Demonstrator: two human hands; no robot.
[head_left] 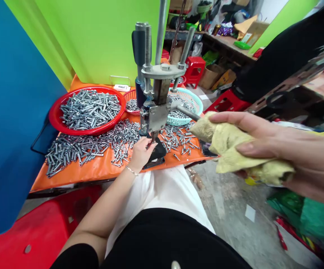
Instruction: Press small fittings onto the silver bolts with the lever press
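Right hand (279, 144) gripped cloth (229, 145) on the lever (188, 111); left hand (142, 151) pinched a part (153, 142) near the table's (94, 170) front edge.

small workshop, bench press (158, 117) on orange-covered table (86, 172), heaped metal parts (90, 110), cluttered shelves (226, 39), bare concrete floor (231, 213)

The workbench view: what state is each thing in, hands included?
Red basin: heaped with metal parts
Pale blue basket: holding metal parts
Loose metal parts: strewn over the orange sheet
Press: upright
Lever: slanting down, end hidden
Yellow cloth: bunched around the lever's end
Right hand: gripping the cloth
Left hand: fingers under the press, grip unclear
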